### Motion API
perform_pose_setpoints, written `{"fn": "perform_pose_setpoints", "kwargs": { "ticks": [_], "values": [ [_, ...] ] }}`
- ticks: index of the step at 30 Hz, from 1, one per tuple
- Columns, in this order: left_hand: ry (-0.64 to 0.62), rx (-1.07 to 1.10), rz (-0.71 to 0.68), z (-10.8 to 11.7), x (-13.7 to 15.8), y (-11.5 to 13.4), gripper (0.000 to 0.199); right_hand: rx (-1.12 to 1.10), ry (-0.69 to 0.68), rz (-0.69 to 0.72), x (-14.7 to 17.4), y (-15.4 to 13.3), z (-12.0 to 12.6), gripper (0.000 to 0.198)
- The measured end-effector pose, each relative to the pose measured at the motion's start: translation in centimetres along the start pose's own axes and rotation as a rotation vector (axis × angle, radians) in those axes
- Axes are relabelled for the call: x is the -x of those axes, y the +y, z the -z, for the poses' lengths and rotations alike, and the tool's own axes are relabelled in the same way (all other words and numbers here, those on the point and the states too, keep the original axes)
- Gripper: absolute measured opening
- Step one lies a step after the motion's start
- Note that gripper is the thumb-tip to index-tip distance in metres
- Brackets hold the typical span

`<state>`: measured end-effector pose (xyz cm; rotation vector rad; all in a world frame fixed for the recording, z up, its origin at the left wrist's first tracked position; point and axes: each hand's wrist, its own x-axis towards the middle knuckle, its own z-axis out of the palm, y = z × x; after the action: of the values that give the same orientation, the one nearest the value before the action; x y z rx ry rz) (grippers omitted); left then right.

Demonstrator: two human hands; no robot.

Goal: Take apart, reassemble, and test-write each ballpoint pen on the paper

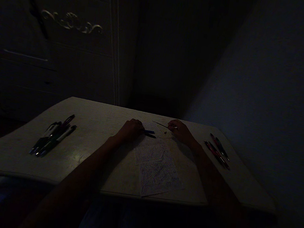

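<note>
The scene is very dark. My left hand (132, 130) rests at the far middle of the table, fingers closed around a blue pen barrel (149, 131) that points right. A dark strip lies just below the barrel; it may be its shadow. To the right, my right hand (177, 129) pinches a thin, dark pen refill (161, 124), its tip pointing left above the paper. A tiny piece (165, 132) lies on the table between the hands. Scribbled paper sheets (162, 175) overlap below them.
On the pale table (89, 120), a pile of pens (53, 136) lies to the left. Several red and dark pens (217, 150) lie near the right edge. A dark cabinet (72, 58) stands behind at left, and a wall (276, 108) rises at right.
</note>
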<state>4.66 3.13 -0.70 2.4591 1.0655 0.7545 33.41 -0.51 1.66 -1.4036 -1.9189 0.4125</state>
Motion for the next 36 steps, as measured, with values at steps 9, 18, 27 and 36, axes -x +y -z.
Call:
{"fn": "perform_pose_setpoints", "kwargs": {
  "ticks": [9,18,27,36],
  "values": [
    [0.219,0.276,0.151,0.4,0.5,-0.1,0.014,0.099,0.008,0.006,0.0,1.0,0.7,0.012],
    [0.346,0.819,0.441,1.3,0.1,0.1,0.033,0.159,0.013,-0.022,-0.1,1.8,0.7,0.014],
    [0.256,0.722,0.331,1.0,0.2,0.6,0.013,0.159,0.023,0.014,0.0,2.0,0.7,0.013],
    [0.254,0.671,0.332,1.6,0.3,1.2,0.012,0.160,0.000,0.008,0.0,1.9,0.5,0.012]
  ]
}}
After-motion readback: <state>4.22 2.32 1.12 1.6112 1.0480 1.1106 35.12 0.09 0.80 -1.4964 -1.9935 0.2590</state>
